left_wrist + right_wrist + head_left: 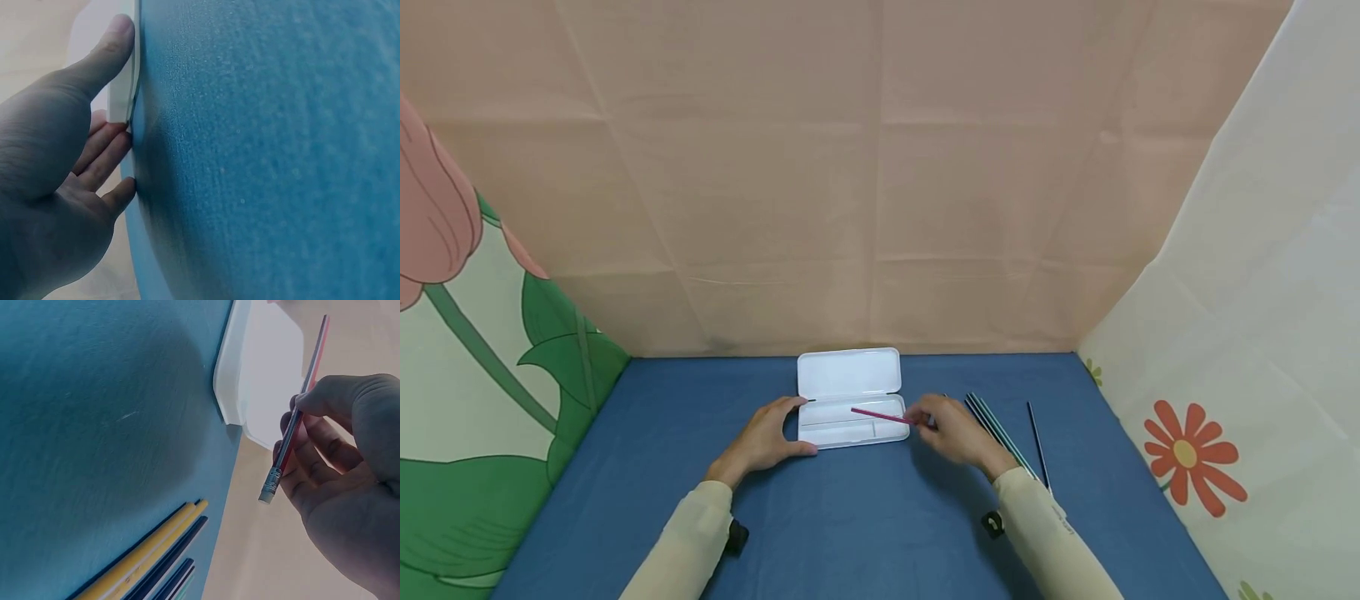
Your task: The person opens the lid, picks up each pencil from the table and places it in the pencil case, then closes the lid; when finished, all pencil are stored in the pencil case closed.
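Observation:
A white pencil case (842,435) lies on the blue cloth with its lid (850,374) folded back. Thin dividers split its tray into compartments, and no pencil rests inside. My left hand (767,437) holds the case's left end, thumb at the front edge and fingers at the back corner. Between thumb and fingers, my right hand (951,429) pinches a pinkish-red pencil (880,415) near its eraser end. The pencil slants over the right half of the tray, its far end pointing left. In the right wrist view a pale eraser (267,497) and metal band show at its near end.
Several dark and green pencils (992,421) lie right of the case, partly hidden by my right forearm. One dark pencil (1038,442) lies apart, farther right. Yellow pencils (150,547) show in the right wrist view. A beige cloth wall (880,208) stands behind the table.

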